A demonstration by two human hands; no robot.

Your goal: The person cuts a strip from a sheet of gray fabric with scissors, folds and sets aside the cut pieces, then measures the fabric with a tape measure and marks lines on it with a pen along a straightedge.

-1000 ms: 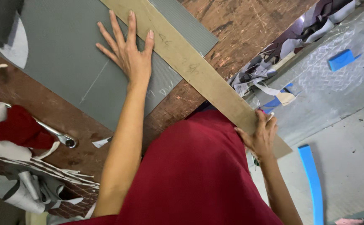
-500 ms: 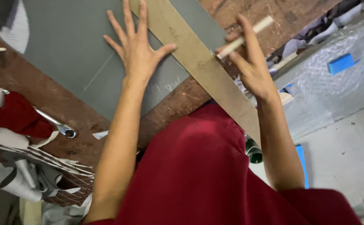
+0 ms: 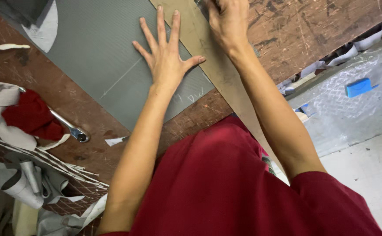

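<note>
Grey sheet [image 3: 90,57] lies upper left of the frame on my scarred wooden surface [image 3: 313,26]; my left hand [image 3: 167,57] presses flat, fingers spread, beside the long straightedge [image 3: 208,57]; right hand [image 3: 228,22] curled atop it, grip unclear

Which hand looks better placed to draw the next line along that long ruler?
Probably the right hand: it sits at the ruler's far end, seemingly gripping something. The left hand is spread flat on the grey sheet, thumb on the ruler.
</note>
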